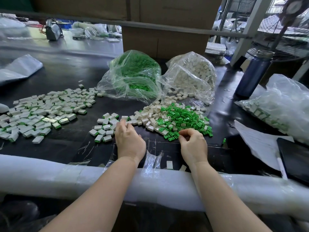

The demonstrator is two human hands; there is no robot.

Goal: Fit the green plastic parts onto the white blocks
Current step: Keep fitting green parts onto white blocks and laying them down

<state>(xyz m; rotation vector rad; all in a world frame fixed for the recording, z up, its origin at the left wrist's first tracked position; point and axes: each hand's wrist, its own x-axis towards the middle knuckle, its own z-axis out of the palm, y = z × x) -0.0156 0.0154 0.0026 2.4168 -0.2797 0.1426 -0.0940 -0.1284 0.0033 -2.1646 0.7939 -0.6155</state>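
1. Hands first: my left hand (128, 138) reaches toward 12 o'clock with fingers loosely extended, fingertips touching a white block (124, 118) at the near edge of the loose blocks; I cannot tell whether it has a real hold yet; my right hand (192, 143) is curled, thumb and forefinger pinched at the near fringe of the green parts (184, 119), though whether a part sits in the pinch is hidden.
2. Supply lies at 12 to 1 o'clock of the hands on the bench (66, 148); white blocks (150, 114) sit just left of the green heap, touching it; finished pieces (41, 113) spread out at 10 o'clock.
3. For a good fit I would take one block only, turning its open slot toward the right hand; crowded neighbours could lift along with it.
4. I would pick a single green part by its edges, check its orientation, then press it squarely into the slot; a tilted entry would likely jam.
5. Completed pieces belong at 10 o'clock, well apart from the raw stock.
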